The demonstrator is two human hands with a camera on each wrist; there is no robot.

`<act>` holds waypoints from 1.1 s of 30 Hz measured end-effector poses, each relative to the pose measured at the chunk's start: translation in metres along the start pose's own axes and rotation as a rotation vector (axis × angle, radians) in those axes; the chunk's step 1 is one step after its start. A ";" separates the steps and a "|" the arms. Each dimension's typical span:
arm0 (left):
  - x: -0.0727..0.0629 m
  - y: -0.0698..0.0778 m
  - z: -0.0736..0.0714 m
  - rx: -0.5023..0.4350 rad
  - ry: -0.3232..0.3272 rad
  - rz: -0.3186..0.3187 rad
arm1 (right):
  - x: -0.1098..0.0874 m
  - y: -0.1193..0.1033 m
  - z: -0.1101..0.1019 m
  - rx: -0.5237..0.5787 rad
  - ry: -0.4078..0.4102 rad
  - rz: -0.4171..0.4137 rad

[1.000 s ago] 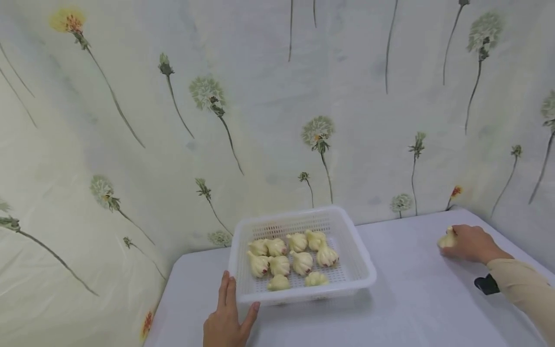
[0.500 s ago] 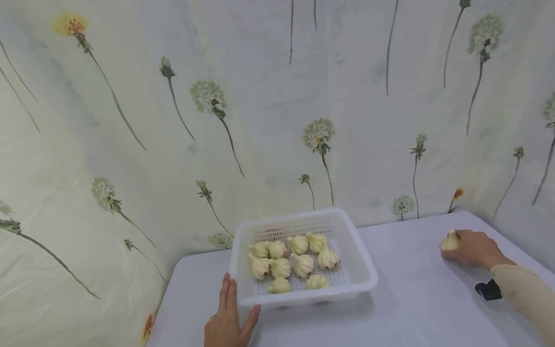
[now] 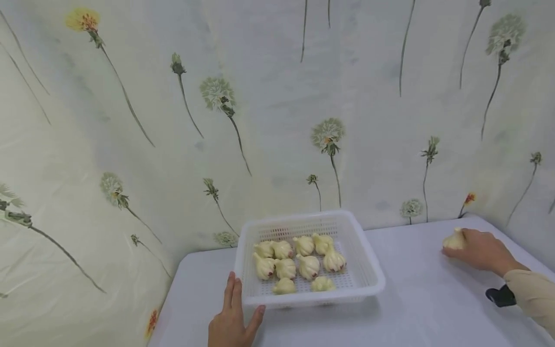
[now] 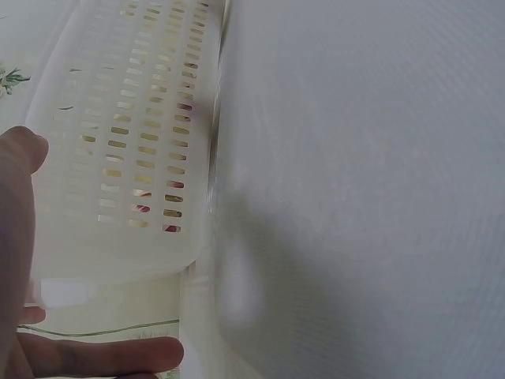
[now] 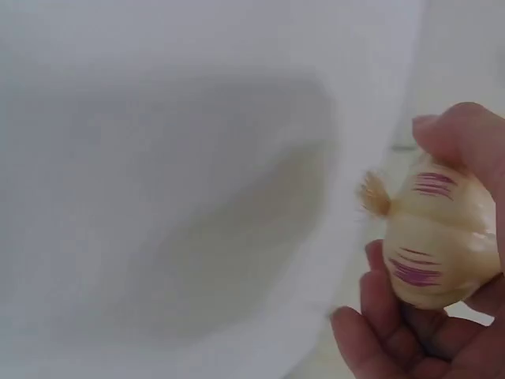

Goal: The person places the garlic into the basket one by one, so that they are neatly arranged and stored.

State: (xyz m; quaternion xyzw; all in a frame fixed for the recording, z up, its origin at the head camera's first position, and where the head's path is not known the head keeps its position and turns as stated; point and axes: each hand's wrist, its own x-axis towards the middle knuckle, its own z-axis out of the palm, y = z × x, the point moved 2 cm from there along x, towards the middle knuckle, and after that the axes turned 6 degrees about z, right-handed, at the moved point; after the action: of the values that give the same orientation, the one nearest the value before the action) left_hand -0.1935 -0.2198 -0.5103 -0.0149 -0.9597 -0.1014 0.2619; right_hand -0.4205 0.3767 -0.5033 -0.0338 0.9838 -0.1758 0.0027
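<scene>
At the table's right side my right hand [image 3: 487, 250] grips a garlic bulb [image 3: 453, 239]. In the right wrist view, thumb and fingers curl round this pale garlic bulb [image 5: 446, 237], whose skin has purple streaks and whose tuft of roots points outward. My left hand [image 3: 231, 323] is at the near left corner of a white plastic basket [image 3: 312, 297], its fingers fairly straight along the side and its thumb near the front rim. Several more garlic bulbs [image 3: 309, 266] lie inside the basket. The left wrist view shows the basket's slotted wall [image 4: 118, 253] beside the fingers.
A white cloth covers the table [image 3: 412, 289]. Behind it hangs a curtain [image 3: 269, 120] printed with dandelions. A black object [image 3: 500, 295], only partly visible, is by the right wrist near the cream sleeve [image 3: 533, 294].
The head view has shifted slightly, so the scene sits a little further right. My right hand keeps hold of the garlic bulb in nearly the same place; the left stays at the basket.
</scene>
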 end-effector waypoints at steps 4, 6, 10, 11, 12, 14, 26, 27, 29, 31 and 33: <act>0.000 -0.001 -0.002 0.020 0.000 -0.008 | -0.007 -0.038 -0.017 0.094 0.094 -0.026; 0.000 -0.002 -0.003 0.028 0.001 -0.011 | -0.014 -0.065 -0.024 0.157 0.135 -0.051; 0.000 -0.002 -0.003 0.029 0.000 -0.023 | -0.036 -0.123 -0.029 0.257 0.160 -0.119; -0.001 -0.002 -0.002 0.027 -0.003 -0.029 | -0.043 -0.137 -0.029 0.279 0.157 -0.142; -0.001 -0.001 -0.002 0.026 -0.004 -0.034 | -0.049 -0.151 -0.027 0.301 0.151 -0.163; -0.002 0.001 -0.001 0.020 -0.007 -0.048 | -0.063 -0.175 -0.025 0.340 0.137 -0.205; 0.000 0.008 0.000 0.037 -0.019 -0.055 | -0.102 -0.254 0.008 0.529 -0.060 -0.453; 0.000 0.008 0.000 0.041 -0.012 -0.046 | -0.102 -0.256 0.013 0.539 -0.091 -0.474; -0.001 0.007 0.000 0.047 -0.002 -0.033 | -0.102 -0.260 0.022 0.558 -0.151 -0.511; -0.001 0.007 0.001 0.051 0.003 -0.029 | -0.102 -0.262 0.030 0.571 -0.208 -0.542; -0.001 0.007 0.001 0.047 -0.002 -0.030 | -0.101 -0.263 0.038 0.573 -0.246 -0.562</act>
State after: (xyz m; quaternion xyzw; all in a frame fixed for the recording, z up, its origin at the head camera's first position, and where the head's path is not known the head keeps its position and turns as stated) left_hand -0.1922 -0.2126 -0.5103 0.0056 -0.9622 -0.0826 0.2595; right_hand -0.3020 0.1243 -0.4490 -0.3195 0.8399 -0.4311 0.0817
